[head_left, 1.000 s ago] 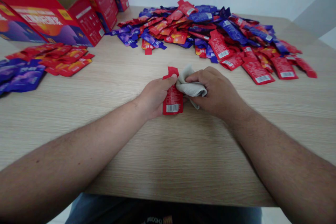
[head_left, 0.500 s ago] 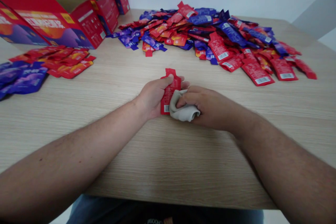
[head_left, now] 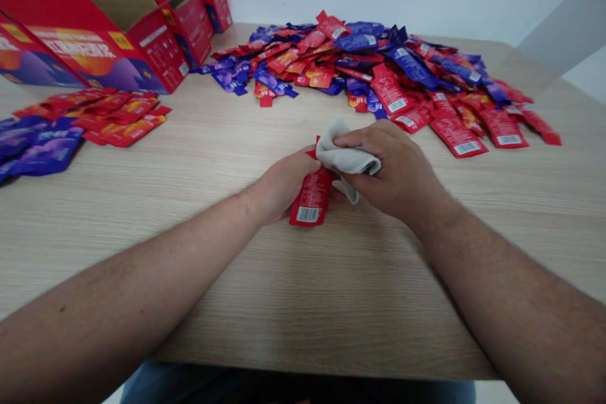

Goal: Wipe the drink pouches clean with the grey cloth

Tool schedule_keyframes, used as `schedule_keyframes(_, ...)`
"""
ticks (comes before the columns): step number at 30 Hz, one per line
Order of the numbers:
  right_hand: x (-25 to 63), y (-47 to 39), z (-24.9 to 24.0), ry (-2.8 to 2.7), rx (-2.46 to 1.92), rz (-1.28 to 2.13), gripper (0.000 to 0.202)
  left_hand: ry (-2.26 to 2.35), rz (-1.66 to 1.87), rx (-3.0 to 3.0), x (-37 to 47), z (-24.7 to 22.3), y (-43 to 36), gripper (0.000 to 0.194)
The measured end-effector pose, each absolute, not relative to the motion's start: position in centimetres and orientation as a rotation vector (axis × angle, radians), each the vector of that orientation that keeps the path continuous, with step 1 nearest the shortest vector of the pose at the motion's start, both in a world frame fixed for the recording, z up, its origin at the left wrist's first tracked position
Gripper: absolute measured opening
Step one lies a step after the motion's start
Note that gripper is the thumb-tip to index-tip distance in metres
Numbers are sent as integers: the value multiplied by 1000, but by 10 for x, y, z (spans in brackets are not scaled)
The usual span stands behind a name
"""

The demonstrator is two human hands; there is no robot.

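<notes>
A pale, wood-grained table (head_left: 293, 309) fills most of the frame. At its centre, the left hand (head_left: 285, 184) grips a flat red packet (head_left: 311, 197), thumb across its front. The right hand (head_left: 398, 167), fingers curled, clasps a crumpled grey cloth (head_left: 348, 159) over the packet's top end. Glossy pouches (head_left: 322, 79) heap at upper middle; cardboard boxes (head_left: 89, 53) stand upper left.

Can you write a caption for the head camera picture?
Left hand holds a red packet; right hand holds a grey cloth at its top.
</notes>
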State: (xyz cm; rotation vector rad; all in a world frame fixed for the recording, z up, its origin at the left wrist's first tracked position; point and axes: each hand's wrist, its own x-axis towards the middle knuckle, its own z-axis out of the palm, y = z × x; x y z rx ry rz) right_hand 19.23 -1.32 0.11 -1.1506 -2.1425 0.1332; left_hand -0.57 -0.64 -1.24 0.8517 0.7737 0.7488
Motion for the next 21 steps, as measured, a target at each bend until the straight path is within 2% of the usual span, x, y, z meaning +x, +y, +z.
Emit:
schedule_keyframes(8,192,-13,6,-2197,-1133,193,29,895,676,960,-5,-4,-11,25)
schedule_keyframes(12,193,-12,5,-2116,-1230,202,23,882,642,971,-6,-7,-9,29)
schedule_keyframes(16,193,-11,4,-2180,-1165,172,28,888,654,986,-6,-8,-8,27)
schedule_keyframes(21,196,-8,1,-2113,-1196,167,24,846,601,1004,-9,-8,-8,32)
